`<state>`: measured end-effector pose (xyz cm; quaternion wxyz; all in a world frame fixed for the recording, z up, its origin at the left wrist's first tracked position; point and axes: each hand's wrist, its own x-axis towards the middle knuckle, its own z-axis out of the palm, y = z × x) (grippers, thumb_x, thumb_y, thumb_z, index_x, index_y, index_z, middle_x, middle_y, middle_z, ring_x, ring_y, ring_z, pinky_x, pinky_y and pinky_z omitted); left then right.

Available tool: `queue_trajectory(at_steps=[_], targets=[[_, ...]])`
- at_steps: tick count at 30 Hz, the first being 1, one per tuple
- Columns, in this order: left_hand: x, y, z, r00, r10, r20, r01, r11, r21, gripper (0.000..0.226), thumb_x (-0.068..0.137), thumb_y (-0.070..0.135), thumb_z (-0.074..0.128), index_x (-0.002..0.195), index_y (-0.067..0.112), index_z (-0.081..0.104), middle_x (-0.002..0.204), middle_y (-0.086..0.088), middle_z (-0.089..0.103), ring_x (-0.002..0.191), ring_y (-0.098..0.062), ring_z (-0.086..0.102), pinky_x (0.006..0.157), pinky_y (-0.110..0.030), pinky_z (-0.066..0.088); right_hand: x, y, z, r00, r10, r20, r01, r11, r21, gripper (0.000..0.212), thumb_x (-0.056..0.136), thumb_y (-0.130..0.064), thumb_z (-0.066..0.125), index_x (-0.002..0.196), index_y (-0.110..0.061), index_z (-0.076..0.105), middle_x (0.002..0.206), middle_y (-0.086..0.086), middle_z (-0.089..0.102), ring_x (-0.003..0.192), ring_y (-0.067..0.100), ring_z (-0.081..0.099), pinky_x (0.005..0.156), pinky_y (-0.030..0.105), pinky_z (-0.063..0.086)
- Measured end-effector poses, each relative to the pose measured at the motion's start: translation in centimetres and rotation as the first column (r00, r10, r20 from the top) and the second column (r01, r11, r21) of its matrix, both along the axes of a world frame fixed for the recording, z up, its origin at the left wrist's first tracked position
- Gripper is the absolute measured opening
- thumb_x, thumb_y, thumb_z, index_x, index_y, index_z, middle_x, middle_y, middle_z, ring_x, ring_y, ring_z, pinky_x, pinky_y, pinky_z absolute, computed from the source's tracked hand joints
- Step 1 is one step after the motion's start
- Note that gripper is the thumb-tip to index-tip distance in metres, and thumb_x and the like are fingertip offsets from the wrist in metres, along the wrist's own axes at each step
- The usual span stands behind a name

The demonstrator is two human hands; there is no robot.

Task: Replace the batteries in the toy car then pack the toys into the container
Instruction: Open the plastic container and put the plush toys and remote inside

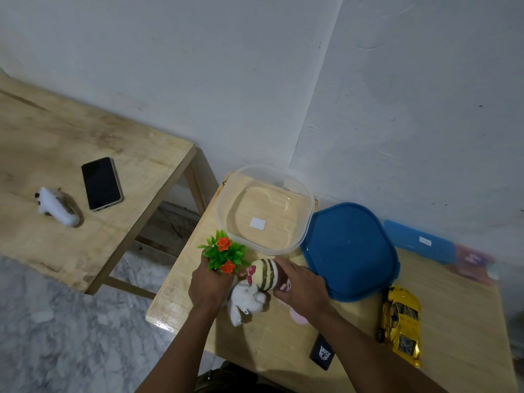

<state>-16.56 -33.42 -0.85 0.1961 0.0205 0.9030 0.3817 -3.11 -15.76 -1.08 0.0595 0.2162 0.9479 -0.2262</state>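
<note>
A clear plastic container (306,219) stands open at the back of the small wooden table (453,321), with its blue lid (351,251) lying to its right. My left hand (208,285) grips a small green toy plant with orange flowers (224,252) just in front of the container. My right hand (304,285) holds a striped plush toy (266,273) beside it. A white plush toy (245,303) lies on the table between my hands. The gold toy car (401,324) sits on the table to the right.
A dark small box (321,353) lies near the front edge under my right forearm. A blue case (419,241) rests against the wall. On the larger table to the left lie a phone (101,184) and a white remote-like object (58,207). Floor shows between the tables.
</note>
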Motion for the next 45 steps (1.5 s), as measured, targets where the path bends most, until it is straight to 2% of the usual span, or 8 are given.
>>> queue_trajectory(at_steps=[8, 11, 16, 19, 25, 29, 35, 45], targets=[[0.1, -1.5, 0.1, 0.999, -0.046, 0.021, 0.044, 0.996, 0.072, 0.039, 0.083, 0.037, 0.070, 0.116, 0.023, 0.056, 0.088, 0.003, 0.063, 0.077, -0.019, 0.056, 0.066, -0.030, 0.040, 1.7, -0.7, 1.8, 0.990, -0.101, -0.102, 0.084, 0.984, -0.156, 0.074, 0.067, -0.052, 0.066, 0.135, -0.046, 0.039, 0.114, -0.017, 0.065, 0.103, 0.006, 0.060, 0.076, 0.029, 0.053], [0.2, -2.1, 0.4, 0.999, -0.049, 0.000, 0.049, 0.995, 0.087, 0.040, 0.078, 0.050, 0.064, 0.109, 0.026, 0.055, 0.083, 0.007, 0.061, 0.078, -0.021, 0.060, 0.063, -0.028, 0.038, 2.4, -1.2, 3.3, 0.972, -0.173, -0.159, 0.135, 0.965, -0.223, 0.072, 0.067, -0.048, 0.069, 0.132, -0.050, 0.038, 0.114, -0.020, 0.063, 0.102, -0.001, 0.058, 0.077, 0.024, 0.052], [-0.8, -2.3, 3.3, 0.996, -0.043, -0.076, 0.052, 0.991, 0.120, 0.022, 0.081, 0.040, 0.066, 0.088, 0.023, 0.054, 0.076, 0.008, 0.056, 0.069, -0.013, 0.053, 0.057, -0.026, 0.035, 2.7, -1.8, 6.8, 0.929, -0.264, -0.259, 0.166, 0.923, -0.348, 0.062, 0.070, -0.039, 0.077, 0.117, -0.060, 0.042, 0.103, -0.048, 0.055, 0.097, -0.023, 0.053, 0.076, 0.004, 0.043], [-2.2, -1.9, 5.7, 0.998, 0.006, -0.063, 0.002, 0.992, 0.123, 0.020, 0.080, 0.025, 0.068, 0.091, 0.019, 0.053, 0.074, 0.010, 0.053, 0.067, -0.014, 0.052, 0.057, -0.020, 0.040, 1.5, -0.9, 9.0, 0.886, -0.358, -0.295, 0.185, 0.856, -0.483, 0.059, 0.073, -0.039, 0.079, 0.122, -0.051, 0.048, 0.110, -0.035, 0.062, 0.101, -0.012, 0.059, 0.084, 0.018, 0.052], [-6.4, 2.6, 10.9, 0.981, -0.098, -0.166, 0.112, 0.991, 0.075, 0.028, 0.080, 0.042, 0.063, 0.080, 0.015, 0.058, 0.070, -0.004, 0.060, 0.062, -0.026, 0.057, 0.047, -0.026, 0.036, -5.1, 3.2, 11.9, 0.801, -0.557, -0.220, 0.269, 0.662, -0.700, 0.041, 0.078, -0.031, 0.079, 0.116, -0.031, 0.061, 0.108, -0.012, 0.069, 0.100, 0.007, 0.065, 0.081, 0.027, 0.053], [-8.5, 7.0, 12.2, 0.970, -0.146, -0.196, 0.174, 0.975, 0.135, 0.020, 0.078, 0.038, 0.066, 0.082, 0.019, 0.059, 0.075, -0.001, 0.059, 0.074, -0.029, 0.059, 0.059, -0.029, 0.038, -8.4, 5.3, 12.3, 0.826, -0.556, -0.093, 0.359, 0.646, -0.674, 0.034, 0.083, -0.033, 0.073, 0.113, -0.022, 0.063, 0.098, -0.005, 0.068, 0.086, 0.005, 0.063, 0.063, 0.021, 0.048], [-9.8, 11.5, 10.4, 0.968, -0.214, -0.131, 0.232, 0.963, 0.138, 0.044, 0.080, 0.044, 0.066, 0.117, 0.021, 0.058, 0.109, -0.007, 0.067, 0.104, -0.033, 0.062, 0.078, -0.031, 0.040, -11.0, 7.4, 10.7, 0.867, -0.495, 0.061, 0.469, 0.769, -0.434, 0.045, 0.062, -0.056, 0.060, 0.097, -0.029, 0.064, 0.088, -0.002, 0.070, 0.082, 0.020, 0.067, 0.077, 0.043, 0.058], [-10.1, 12.4, 4.3, 0.921, -0.367, 0.131, 0.373, 0.927, -0.027, 0.062, 0.080, 0.058, 0.063, 0.129, 0.021, 0.054, 0.122, -0.012, 0.066, 0.108, -0.034, 0.062, 0.086, -0.036, 0.045, -13.6, 8.1, 10.1, 0.860, -0.504, 0.080, 0.510, 0.849, -0.139, 0.054, 0.077, -0.055, 0.053, 0.125, -0.032, 0.050, 0.110, -0.003, 0.067, 0.099, 0.022, 0.063, 0.077, 0.032, 0.047]])
